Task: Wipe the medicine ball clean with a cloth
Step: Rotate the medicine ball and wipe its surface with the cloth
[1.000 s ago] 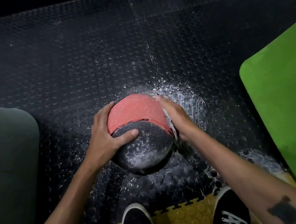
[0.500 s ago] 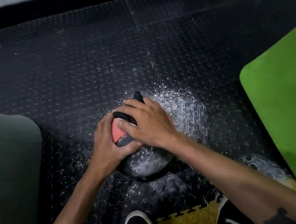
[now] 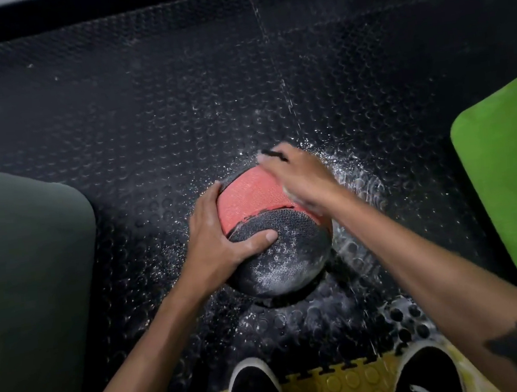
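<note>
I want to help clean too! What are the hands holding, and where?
The left hand grips the ball on its left side, thumb on the black part. The right hand presses a cloth, mostly hidden, onto the ball's far right.

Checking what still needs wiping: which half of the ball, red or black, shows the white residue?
The black half, nearest the shoes, is speckled white below the left hand's thumb; the red half looks clean.
</note>
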